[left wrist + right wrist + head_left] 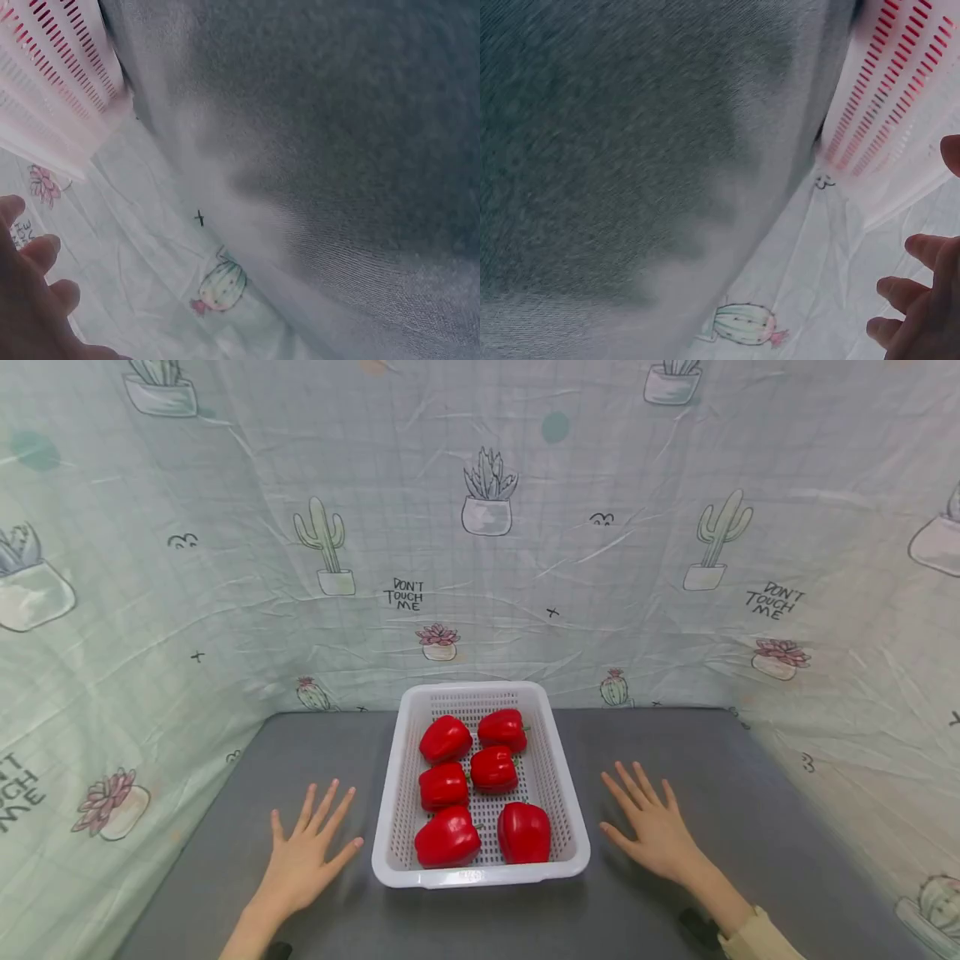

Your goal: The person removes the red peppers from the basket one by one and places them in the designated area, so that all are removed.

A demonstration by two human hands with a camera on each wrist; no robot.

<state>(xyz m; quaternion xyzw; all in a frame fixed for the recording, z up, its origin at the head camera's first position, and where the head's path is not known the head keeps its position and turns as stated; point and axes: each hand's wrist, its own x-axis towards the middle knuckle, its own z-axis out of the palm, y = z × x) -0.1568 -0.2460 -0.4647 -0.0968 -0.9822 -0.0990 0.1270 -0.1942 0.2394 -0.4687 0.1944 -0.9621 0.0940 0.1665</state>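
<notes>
A white plastic basket [480, 877] with slotted walls stands on the grey table, between my two hands. Several red bell peppers lie inside it, among them a front-left pepper [447, 837], a front-right pepper [524, 832] and a back-right pepper [502, 729]. My left hand [300, 858] is to the left of the basket, palm down with fingers spread, holding nothing. On the other side my right hand [655, 829] also has its fingers spread and holds nothing. Both wrist views show the basket's slotted side wall [64, 67] beyond the fingers, with red showing through the slots.
The dark grey tabletop [330, 735] extends to both sides of the basket. Behind it and at the sides hangs a pale sheet [555, 552] printed with potted cacti and lettering. A beige sleeve [757, 937] covers the right forearm.
</notes>
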